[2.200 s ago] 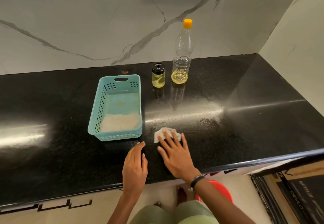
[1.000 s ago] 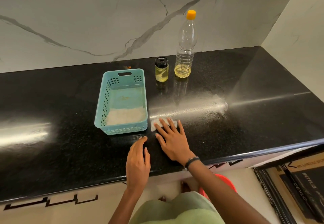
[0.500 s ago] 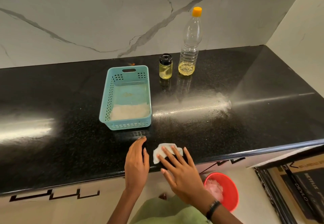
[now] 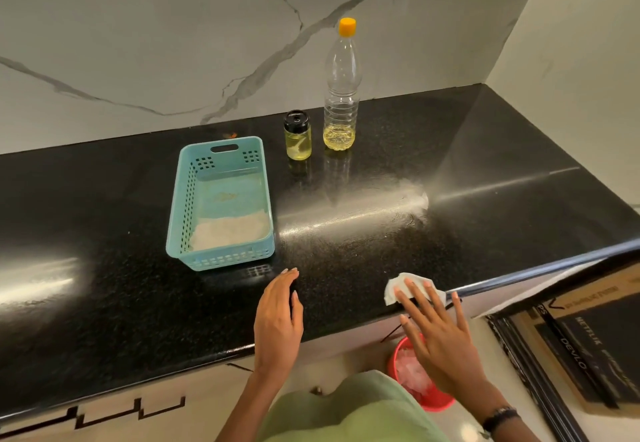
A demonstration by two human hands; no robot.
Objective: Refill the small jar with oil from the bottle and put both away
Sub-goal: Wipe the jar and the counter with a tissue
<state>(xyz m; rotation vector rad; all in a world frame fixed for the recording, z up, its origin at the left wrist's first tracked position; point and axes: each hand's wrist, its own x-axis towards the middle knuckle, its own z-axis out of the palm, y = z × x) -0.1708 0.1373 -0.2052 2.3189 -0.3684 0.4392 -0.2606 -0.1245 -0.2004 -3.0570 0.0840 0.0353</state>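
Currently standing capped at the back of the counter (image 4: 485, 199): small jar (image 4: 297, 135), oil reaching most of the way up; bottle (image 4: 340, 88) just beside it, oil only at the bottom. Basket (image 4: 221, 203) is holding a white patch, hard to make out. My left hand (image 4: 278, 317) is lying flat, fingers together; my right hand (image 4: 437, 334), fingers apart, is pressing a white wipe (image 4: 394, 290) at the counter edge, partly hiding a red bin (image 4: 398, 358)

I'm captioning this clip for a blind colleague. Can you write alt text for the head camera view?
A person's right hand slides a white tissue to the front edge of a black countertop, above a red bin, while the left hand rests flat. Behind stand a capped jar, an oil bottle and a blue basket.
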